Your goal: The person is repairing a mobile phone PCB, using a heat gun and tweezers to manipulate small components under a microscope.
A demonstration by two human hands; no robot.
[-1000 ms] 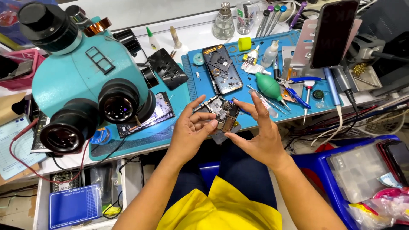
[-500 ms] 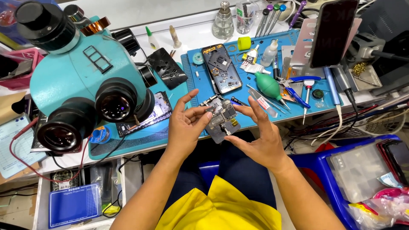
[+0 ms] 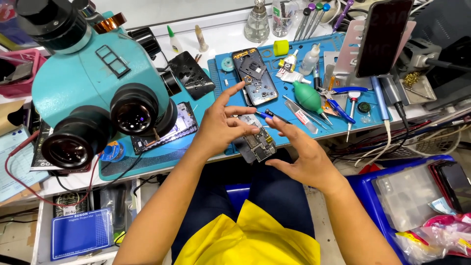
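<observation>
**A:** Your left hand [image 3: 223, 125] is spread, fingers fanned out above the circuit board [image 3: 255, 143], and only the lower fingertips seem to press on its top edge. Is that enough of a hold?

**B:** Hardly. Your right hand [image 3: 306, 159] is open too, palm turned inward, its fingers close beside the board's right side; I cannot tell whether any of them touches it. The board sits at the front edge of the blue mat [image 3: 343, 122], partly out over your lap. With so light a grip it could tip and drop between your knees.

**A:** What about the blue-handled tool [image 3: 267, 116] lying just behind the board?

**B:** Your left fingertips are right next to it. A careless sweep could knock it into the opened phone [image 3: 255, 76] further back, or roll it onto the bare components.

**A:** Anything else close by?

**B:** The tweezers [image 3: 301, 115] and the green air blower [image 3: 309, 97] lie near your right fingers, and the microscope [image 3: 93, 93] crowds your left forearm. Lift your elbow wide and you may bump its eyepieces. The tabletop is packed, so any dropped small part would be hard to find among the bottles and screwdrivers.
</observation>
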